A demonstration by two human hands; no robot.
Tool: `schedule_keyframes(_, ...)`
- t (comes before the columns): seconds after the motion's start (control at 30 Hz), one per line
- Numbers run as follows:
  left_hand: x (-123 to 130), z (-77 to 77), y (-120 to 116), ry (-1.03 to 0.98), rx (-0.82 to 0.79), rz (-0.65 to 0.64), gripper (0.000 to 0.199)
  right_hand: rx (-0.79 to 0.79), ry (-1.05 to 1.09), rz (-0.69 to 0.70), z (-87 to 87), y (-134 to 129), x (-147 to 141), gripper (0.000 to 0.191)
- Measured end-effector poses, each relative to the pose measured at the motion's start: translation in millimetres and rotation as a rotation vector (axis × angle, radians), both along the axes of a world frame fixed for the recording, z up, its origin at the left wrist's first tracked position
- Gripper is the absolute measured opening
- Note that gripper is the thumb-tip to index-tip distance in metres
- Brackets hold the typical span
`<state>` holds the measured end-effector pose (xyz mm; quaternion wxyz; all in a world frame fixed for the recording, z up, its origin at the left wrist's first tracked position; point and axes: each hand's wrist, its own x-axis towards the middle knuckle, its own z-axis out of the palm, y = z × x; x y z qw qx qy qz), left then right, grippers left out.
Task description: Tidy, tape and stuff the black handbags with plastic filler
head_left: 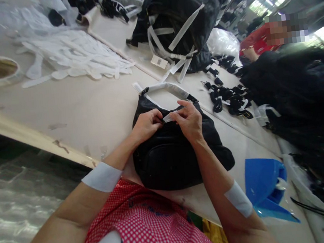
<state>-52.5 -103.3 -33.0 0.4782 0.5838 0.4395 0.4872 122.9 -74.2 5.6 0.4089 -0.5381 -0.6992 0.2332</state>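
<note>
Pale bench (pixel 98 101), black bag (pixel 170 167) on it: white strip (pixel 167 118) lies crosswise between grips, right hand (pixel 190 121) pinching it, left hand (pixel 147 125) curled at its left end, hold unclear.

Table (pixel 89 102) holds blk bag (pixel 169 159), wht strips (pixel 78 55) & 1 bowl (pixel 2 80).

Our right hand (pixel 189 122) hides one end of the strip (pixel 167 117); our left hand (pixel 148 125) covers part of the bag (pixel 169 163). We lose the dark pile (pixel 301 86), blurred, past the right edge, and cannot read the blue mark (pixel 151 209) on the apron (pixel 157 235).
</note>
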Motion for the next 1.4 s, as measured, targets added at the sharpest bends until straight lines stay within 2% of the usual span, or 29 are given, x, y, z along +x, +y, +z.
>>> schedule_keyframes(0.27, 0, 1.9, -1, -0.004, -0.013, -0.009, 0.021, 0.105, -0.108, 0.029, 13.7, -9, -6, 0.043)
schedule_keyframes(0.9, 1, -1.0, 2, -0.026, -0.044, -0.024, 0.022, 0.132, -0.023, 0.045, 3.5, -6, -4, 0.040)
schedule_keyframes(1.23, 1, -1.5, 2, -0.032, -0.036, -0.017, 0.021, 0.185, -0.119, 0.100, 10.0, -10, -7, 0.035)
schedule_keyframes(1.4, 0, -1.1, 1, -0.026, -0.031, -0.028, 0.019, 0.151, -0.081, 0.091, 11.3, -6, -6, 0.035)
